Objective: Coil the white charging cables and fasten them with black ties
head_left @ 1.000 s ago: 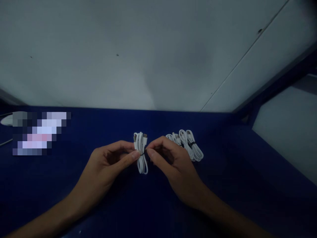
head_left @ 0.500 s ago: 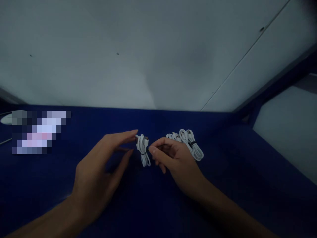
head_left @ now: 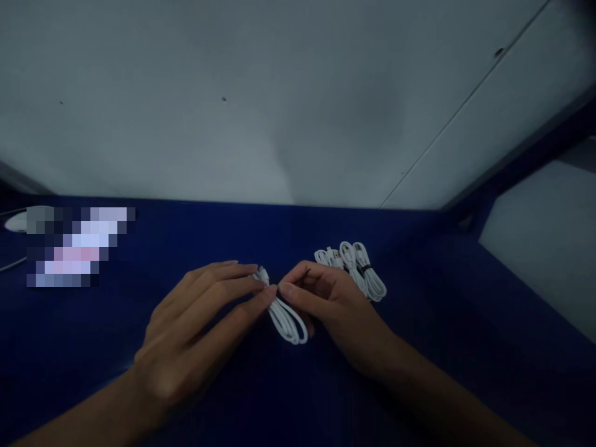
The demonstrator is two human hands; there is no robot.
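left hand (head_left: 195, 329): fingers stretched flat, tips laid on the coiled white cable (head_left: 289, 323); thumb hidden, so a grip cannot be confirmed. right hand (head_left: 333, 304): thumb and forefinger pinched on the coil's waist. the cable lies on the blue table (head_left: 442, 347) between both hands. its long axis is diagonal, loop end near-right, plug end far-left. risk: a light pinch could let the loops spring apart. beyond: other white bundles (head_left: 361, 273), then a grey wall (head_left: 279, 93).
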